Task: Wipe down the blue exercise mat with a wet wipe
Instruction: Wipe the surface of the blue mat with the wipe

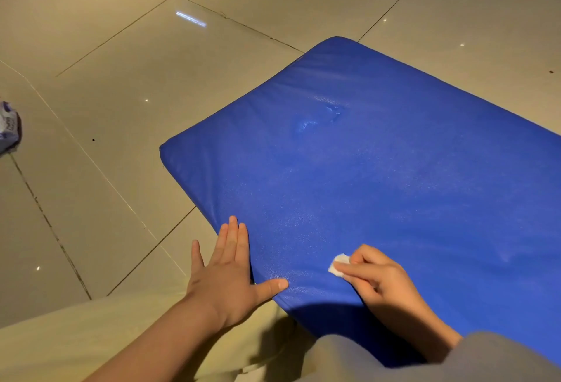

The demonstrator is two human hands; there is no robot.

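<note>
Well left of the left hand (226, 275), packet (9, 126): on the floor tiles (121, 78), far off.
left hand: flat, fingers straight, pressing the blue mat (364, 169) at its near edge.
wet wipe (339, 264): folded small, touching the blue mat.
right hand (376, 278): apart from the left hand, pinching the wet wipe; nearer the work.
long axis: seemingly ahead and rightward, past the right hand.

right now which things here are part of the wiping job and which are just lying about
In the job: blue exercise mat; wet wipe, held against it by the right hand; left hand, flat at the mat's edge.
Lying about: purple-and-white packet on the tiled floor, far left.
</note>
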